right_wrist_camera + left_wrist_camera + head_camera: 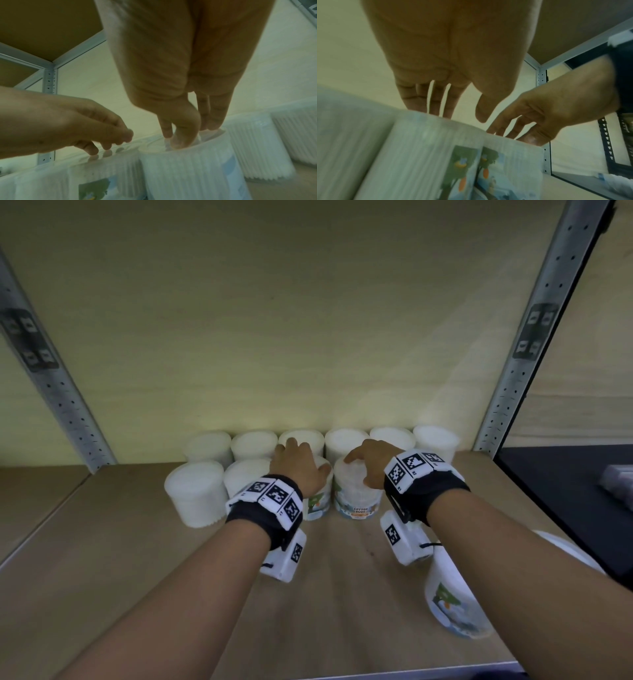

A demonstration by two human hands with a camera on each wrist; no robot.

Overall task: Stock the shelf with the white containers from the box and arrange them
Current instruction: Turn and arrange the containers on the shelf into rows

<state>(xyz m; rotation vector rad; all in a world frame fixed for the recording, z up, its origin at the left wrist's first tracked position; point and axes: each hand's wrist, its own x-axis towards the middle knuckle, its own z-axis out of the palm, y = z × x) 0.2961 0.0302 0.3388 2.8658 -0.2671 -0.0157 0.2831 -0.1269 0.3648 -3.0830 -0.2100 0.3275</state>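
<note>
White cotton-bud containers stand on the wooden shelf (pixel 154 577) in two rows: a back row (pixel 346 440) against the wall and a front row (pixel 195 491) begun at the left. My left hand (pixel 301 460) lies over the third front container (pixel 318 503), its straight fingers (pixel 435 100) at the lid; the tree label (pixel 464 169) faces me. My right hand (pixel 363 465) sets thumb and fingertips (pixel 181 140) on the lid of the neighbouring container (pixel 356 498), which touches the first one. One more container (pixel 452 604) stands near the front edge under my right forearm.
Perforated metal uprights (pixel 58 392) (pixel 534 344) frame the bay. The board of the shelf above (pixel 42 27) hangs overhead. A dark surface (pixel 565 491) lies beyond the right upright. Bare shelf board stretches right of the front row (pixel 428 508) and in front of it.
</note>
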